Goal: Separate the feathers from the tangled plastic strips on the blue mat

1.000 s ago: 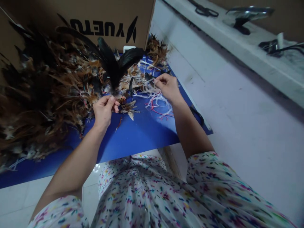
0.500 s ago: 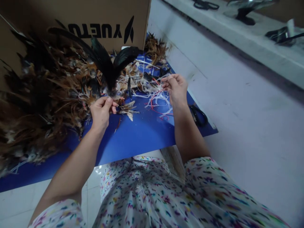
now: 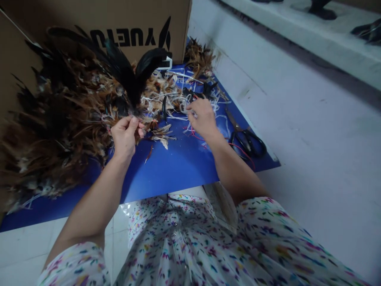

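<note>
My left hand [image 3: 124,133] pinches the base of a bunch of long black feathers [image 3: 133,81] between thumb and fingertips. The bunch stands up and fans out over a big heap of brown feathers [image 3: 86,111]. On the right, the curled fingers of my right hand [image 3: 201,116] are among loose white strings [image 3: 184,104]. Whether a string is caught between those fingertips I cannot make out. A red string [image 3: 242,151] trails across the black-handled scissors [image 3: 248,143] beside my right forearm. Small loose feathers [image 3: 162,135] lie between my hands.
A cardboard box [image 3: 131,18] with black lettering stands behind the heap. Another brown feather bundle [image 3: 199,57] lies at the far right corner of the blue tabletop [image 3: 166,171]. A pale wall [image 3: 285,119] with a ledge [image 3: 297,39] borders the right side.
My right hand has moved left and slightly down into the white strings, and the scissors now show more fully. My left hand still holds the black feathers, which lean slightly further left.
</note>
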The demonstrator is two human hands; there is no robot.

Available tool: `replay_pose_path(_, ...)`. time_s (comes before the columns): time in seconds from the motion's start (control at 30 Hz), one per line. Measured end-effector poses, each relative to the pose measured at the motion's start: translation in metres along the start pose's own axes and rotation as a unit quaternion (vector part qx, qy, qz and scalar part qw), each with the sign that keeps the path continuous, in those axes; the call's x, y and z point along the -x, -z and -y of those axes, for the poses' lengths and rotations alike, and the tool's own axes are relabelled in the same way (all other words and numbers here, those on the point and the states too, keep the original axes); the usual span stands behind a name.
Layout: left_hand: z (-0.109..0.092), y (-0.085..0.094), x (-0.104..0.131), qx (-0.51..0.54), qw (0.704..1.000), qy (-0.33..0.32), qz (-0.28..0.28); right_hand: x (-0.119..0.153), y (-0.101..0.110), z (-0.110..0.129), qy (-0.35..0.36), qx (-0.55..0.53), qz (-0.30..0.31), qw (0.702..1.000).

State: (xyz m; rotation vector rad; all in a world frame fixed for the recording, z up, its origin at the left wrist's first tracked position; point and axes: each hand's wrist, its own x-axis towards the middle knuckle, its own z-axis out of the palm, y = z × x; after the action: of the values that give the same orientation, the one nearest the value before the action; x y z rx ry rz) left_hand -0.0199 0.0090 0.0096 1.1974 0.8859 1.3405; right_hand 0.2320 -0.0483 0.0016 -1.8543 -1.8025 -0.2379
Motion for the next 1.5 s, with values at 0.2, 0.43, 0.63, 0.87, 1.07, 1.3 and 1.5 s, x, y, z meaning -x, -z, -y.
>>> replay_pose_path(0.2, 0.0, 0.0, 0.0, 0.0, 1.0, 0.0, -0.001, -0.003, -0.024, 0.013, 0.042, 0.09, 0.091, 0.991)
replay_pose_path(0.43, 0.001, 0.002, 0.0, 0.002, 1.0, -0.015, 0.002, -0.006, -0.018, 0.006, -0.018, 0.095, 0.101, 0.99)
replay_pose_path(0.63, 0.0, 0.002, -0.001, 0.021, 1.0, -0.02, -0.001, -0.006, -0.004, -0.006, -0.079, 0.05, 0.011, 0.996)
replay_pose_path(0.87, 0.004, 0.005, -0.004, 0.017, 1.0, -0.018, -0.008, -0.004, -0.004, -0.009, -0.083, 0.056, 0.038, 0.994)
replay_pose_path(1.07, 0.004, 0.008, -0.005, 0.04, 0.999, -0.017, -0.016, 0.001, 0.001, 0.005, -0.039, 0.009, -0.004, 0.999)
replay_pose_path(1.3, 0.005, 0.009, -0.009, 0.053, 0.998, -0.008, -0.041, -0.045, -0.005, 0.057, 0.018, -0.155, 0.107, 0.982)
replay_pose_path(1.5, 0.005, 0.011, -0.011, 0.062, 0.997, -0.009, -0.051, -0.093, -0.049, 0.086, -0.055, -0.009, 0.204, 0.977)
